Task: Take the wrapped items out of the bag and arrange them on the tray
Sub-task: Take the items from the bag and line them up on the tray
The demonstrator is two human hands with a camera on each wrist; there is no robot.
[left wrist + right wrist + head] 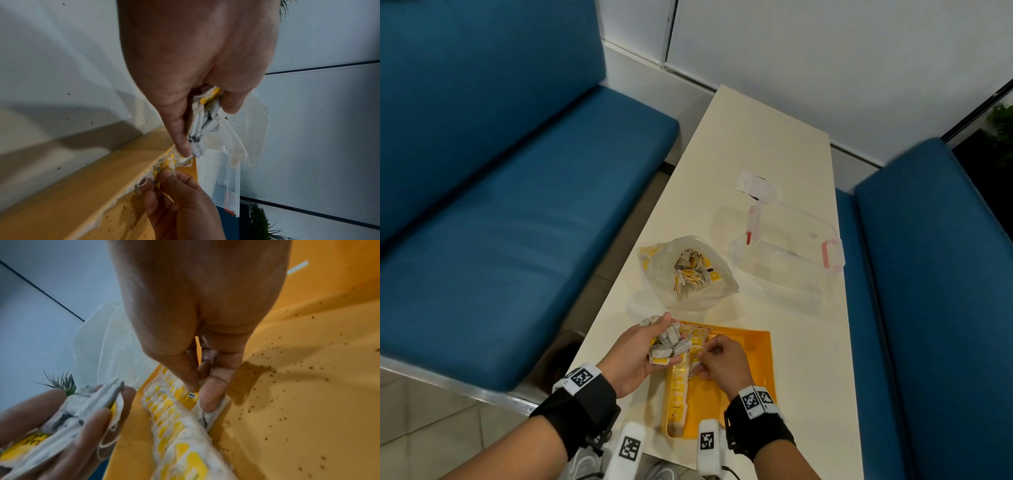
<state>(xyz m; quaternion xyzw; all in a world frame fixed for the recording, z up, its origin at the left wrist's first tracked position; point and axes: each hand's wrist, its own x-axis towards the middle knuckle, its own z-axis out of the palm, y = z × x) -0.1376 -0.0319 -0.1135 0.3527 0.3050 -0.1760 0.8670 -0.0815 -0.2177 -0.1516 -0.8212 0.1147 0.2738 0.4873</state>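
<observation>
My left hand (pixel 645 346) cups a bunch of white-and-yellow wrapped tea bags (pixel 671 342) above the far left corner of the yellow tray (pixel 750 363). The same bunch (pixel 205 120) shows between thumb and fingers in the left wrist view. My right hand (pixel 717 359) pinches one wrapped tea bag (pixel 190 396) and sets it against the row of wrapped items (pixel 679 390) lying along the tray's left wall. The row (pixel 172 426) fills the lower middle of the right wrist view. The open clear bag (pixel 688 270) with more wrapped items lies beyond the tray.
A clear plastic container (pixel 791 236) with pink clips and its lid (pixel 756 186) stand at the far right of the cream table (pixel 756 137). Blue bench seats (pixel 500 222) flank the table. Dark crumbs speckle the tray floor (pixel 298 386).
</observation>
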